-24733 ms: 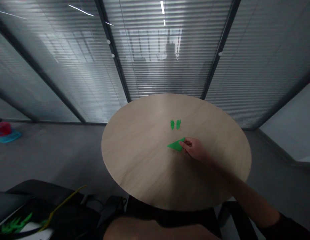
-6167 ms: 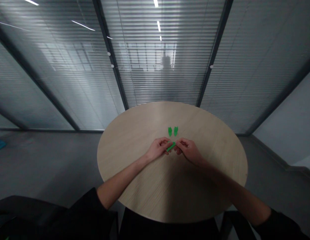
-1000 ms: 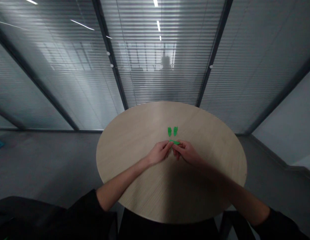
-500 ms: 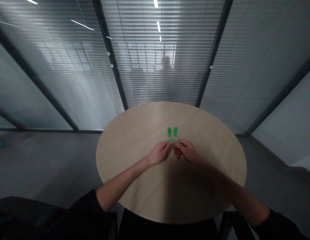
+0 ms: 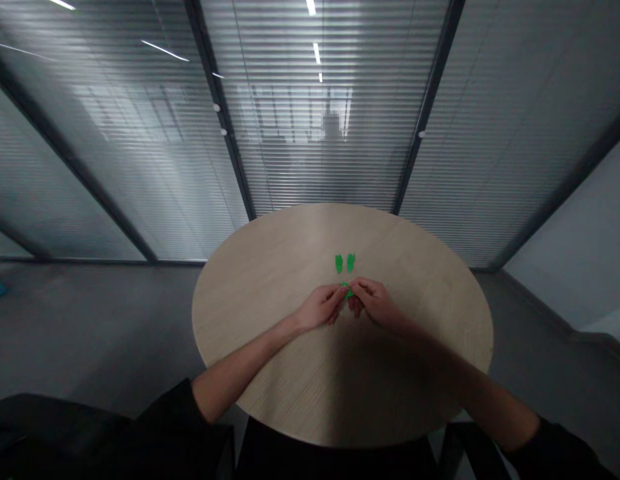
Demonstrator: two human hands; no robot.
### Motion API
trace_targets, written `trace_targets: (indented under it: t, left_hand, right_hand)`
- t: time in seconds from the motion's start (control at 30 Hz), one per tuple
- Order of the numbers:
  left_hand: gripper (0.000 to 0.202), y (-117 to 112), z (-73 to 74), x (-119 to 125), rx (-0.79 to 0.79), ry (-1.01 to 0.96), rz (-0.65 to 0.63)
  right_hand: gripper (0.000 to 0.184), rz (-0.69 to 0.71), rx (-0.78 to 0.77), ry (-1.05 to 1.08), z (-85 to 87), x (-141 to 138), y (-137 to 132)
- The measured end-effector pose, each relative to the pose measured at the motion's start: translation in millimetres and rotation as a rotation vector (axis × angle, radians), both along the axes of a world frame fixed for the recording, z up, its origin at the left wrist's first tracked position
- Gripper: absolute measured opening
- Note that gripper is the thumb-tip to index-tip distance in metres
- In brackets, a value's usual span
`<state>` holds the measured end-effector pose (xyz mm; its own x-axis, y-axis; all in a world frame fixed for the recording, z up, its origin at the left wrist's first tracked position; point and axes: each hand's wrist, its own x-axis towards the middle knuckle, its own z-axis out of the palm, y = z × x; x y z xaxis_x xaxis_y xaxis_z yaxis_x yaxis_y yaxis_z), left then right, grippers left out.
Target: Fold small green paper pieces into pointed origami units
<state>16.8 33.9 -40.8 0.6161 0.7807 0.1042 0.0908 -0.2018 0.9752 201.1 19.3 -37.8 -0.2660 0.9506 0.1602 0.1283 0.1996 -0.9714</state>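
Just pinching a small green folded piece (image 5: 347, 289) between left hand (image 5: 321, 308) and right hand (image 5: 375, 305), fingers mostly hiding it, two green shapes (image 5: 345, 263) sitting nearby on the round wooden table (image 5: 250, 333)

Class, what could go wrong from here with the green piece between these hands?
The small green piece is mostly hidden by the left hand and right hand, so it could slip unseen. The two green shapes on the table lie close by, so a knuckle might nudge them.
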Motion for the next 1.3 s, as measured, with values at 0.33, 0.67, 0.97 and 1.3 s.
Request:
trace_targets:
  t: [0.33,0.67,0.97,1.3]
  left_hand:
    - [0.054,-2,10.4,1,0.016,-0.058,0.006]
    - [0.048,6,-0.1,-2,0.019,-0.114,0.081]
    - [0.044,0,12.6,-7,0.029,-0.171,0.085]
    - [0.038,2,16.6,-5,0.043,-0.153,0.180]
  right_hand:
    - [0.047,0.058,0.019,-0.015,-3.9,-3,-2]
    - [0.049,-0.002,-0.031,0.039,-4.2,2,1]
    - [0.049,-0.065,-0.065,0.076,-6.0,7,8]
    - [0.038,-0.039,0.016,0.073,1.2,3,0]
